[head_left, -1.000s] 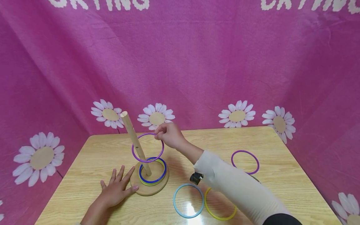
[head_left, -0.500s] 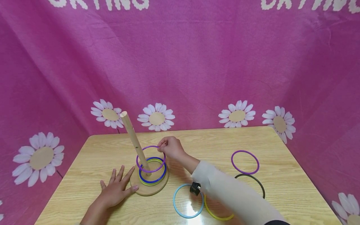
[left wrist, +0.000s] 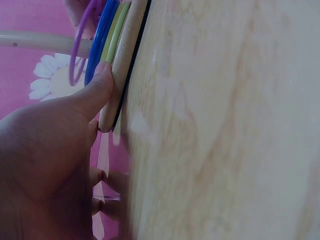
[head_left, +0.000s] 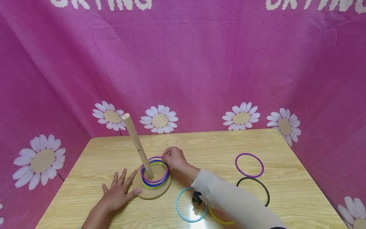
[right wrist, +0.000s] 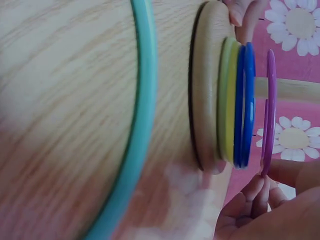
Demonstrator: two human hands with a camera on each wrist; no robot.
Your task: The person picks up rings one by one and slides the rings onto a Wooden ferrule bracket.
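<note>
My right hand (head_left: 176,160) pinches the near-right edge of a purple ring (right wrist: 271,100) between thumb and fingertips. The ring encircles the wooden post (head_left: 134,136), a little above the rings stacked below it. In the right wrist view a gap shows between it and the blue rings (right wrist: 248,105). Yellow and light green rings (right wrist: 231,100) lie beneath these, on the round wooden base (head_left: 151,193). Left of the base, my left hand (head_left: 118,194) rests with fingers spread on the table, its thumb (left wrist: 103,75) against the base's edge.
On the wood-grain table (head_left: 206,143) to the right lie a light blue ring (head_left: 177,206), a yellow ring (head_left: 220,220), a black ring (head_left: 267,192) and another purple ring (head_left: 249,154). The right sleeve covers part of the yellow and black ones. A pink daisy-print curtain (head_left: 194,79) stands behind.
My right hand has lowered the purple ring along the post, from about mid-height to just over the blue rings. My left hand stays in place.
</note>
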